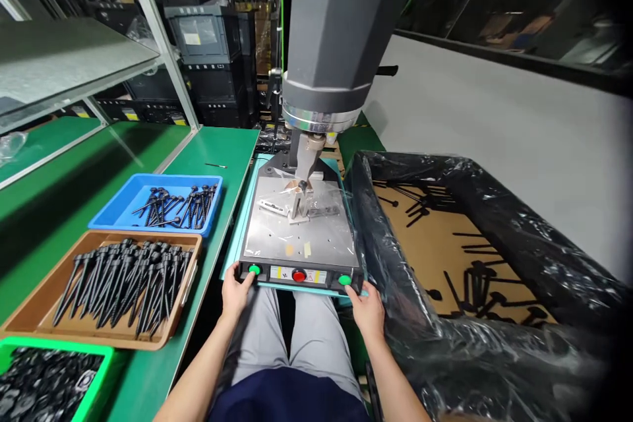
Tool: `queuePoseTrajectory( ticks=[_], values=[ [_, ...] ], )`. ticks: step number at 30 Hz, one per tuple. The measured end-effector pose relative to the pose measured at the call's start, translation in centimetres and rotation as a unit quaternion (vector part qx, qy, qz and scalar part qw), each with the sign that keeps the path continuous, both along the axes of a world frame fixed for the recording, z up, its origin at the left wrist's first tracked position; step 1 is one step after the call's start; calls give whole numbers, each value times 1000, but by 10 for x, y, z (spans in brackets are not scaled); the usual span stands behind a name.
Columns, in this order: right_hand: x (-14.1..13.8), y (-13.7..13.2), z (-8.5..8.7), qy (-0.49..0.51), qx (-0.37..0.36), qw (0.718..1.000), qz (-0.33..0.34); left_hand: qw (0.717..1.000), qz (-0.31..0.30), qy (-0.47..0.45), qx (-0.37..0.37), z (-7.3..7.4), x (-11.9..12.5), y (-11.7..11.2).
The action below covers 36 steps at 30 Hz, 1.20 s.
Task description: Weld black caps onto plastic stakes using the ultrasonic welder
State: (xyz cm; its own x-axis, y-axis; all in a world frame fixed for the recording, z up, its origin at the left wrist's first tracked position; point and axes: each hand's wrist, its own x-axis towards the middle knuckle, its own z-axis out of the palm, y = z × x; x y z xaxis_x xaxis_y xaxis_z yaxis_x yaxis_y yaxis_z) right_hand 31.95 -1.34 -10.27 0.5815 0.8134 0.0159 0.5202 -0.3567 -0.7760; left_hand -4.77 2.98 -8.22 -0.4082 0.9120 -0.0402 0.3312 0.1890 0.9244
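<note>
Where the left hand (236,290) and the right hand (368,308) meet its front corners, the machine base (332,279) presents a dark front panel bearing a left green button (254,270), a central red button (299,275) and a right green button (345,280). Its grey metal plate (321,244) has small holes, yellowish tape near the front and clear film across parts of the top. A pale fixture (298,212) stands on the plate directly below the metal horn (307,155); whether the horn tip touches it cannot be told at this angle. Each hand is loosely spread, the thumb at the lower edge of the green button on its side and the fingers around the corner of the base; whether either button is pressed cannot be judged. The plate and fixture lie forward of and between the hands. On the left, a narrow gap separates the base from the edge of the green bench (232,142), which carries a blue tray (119,208) and a brown tray (123,343). On the right, the film-lined bin (386,237) stands just beside the base, limiting sideways clearance for the right hand. The person's knees (316,306) sit close under the front edge.
</note>
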Motion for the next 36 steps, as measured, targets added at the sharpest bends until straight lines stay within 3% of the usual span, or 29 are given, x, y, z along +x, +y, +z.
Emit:
queuePoseTrajectory(
  ticks=[12, 20, 26, 32, 36],
  values=[
    [-1, 7, -8, 57, 3, 997, -42, 999, 36, -11, -29, 6, 2, 3],
    [0, 4, -13, 109, 30, 993, -35, 997, 5, -79, -4, 0, -7, 5],
    [-3, -3, -16, 175, 42, 983, -32, 990, -25, -138, 10, 6, -9, 4],
    [-8, -5, 0, 126, 79, 987, -66, 994, 9, -102, 31, 23, -12, 9],
    [-15, 1, 20, 163, 91, 982, -29, 998, 4, -36, 47, 38, -14, 32]
  ],
)
